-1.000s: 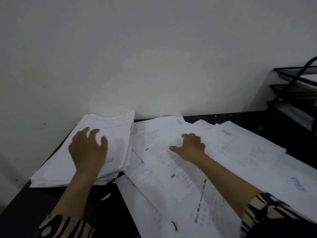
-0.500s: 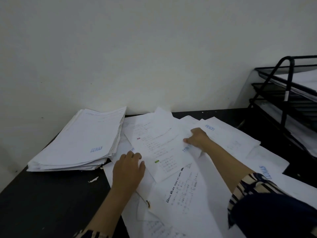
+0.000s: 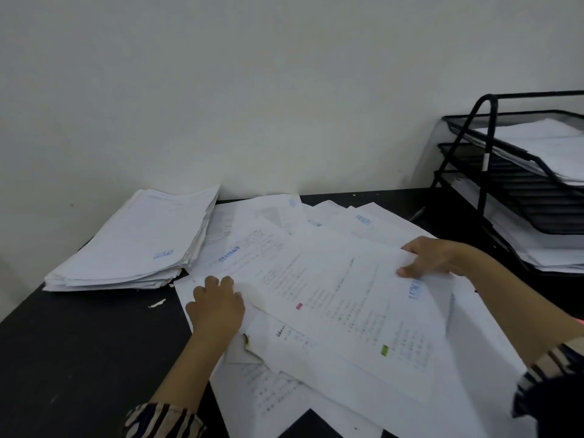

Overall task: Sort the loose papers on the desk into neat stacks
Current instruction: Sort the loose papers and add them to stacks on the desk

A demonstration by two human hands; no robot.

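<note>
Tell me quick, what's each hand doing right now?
Left hand: fingers curled at the edge of the top sheet; a grip cannot be told.
Right hand: grips that sheet's far edge.

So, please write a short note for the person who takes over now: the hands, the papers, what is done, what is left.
Left hand: fingers curled at the left edge of the top sheet.
Right hand: pinches that sheet's right edge.
Done: one neat stack at the desk's back left.
Left: the loose papers spread over the middle and right.
Tray rack at far right holds papers.
</note>
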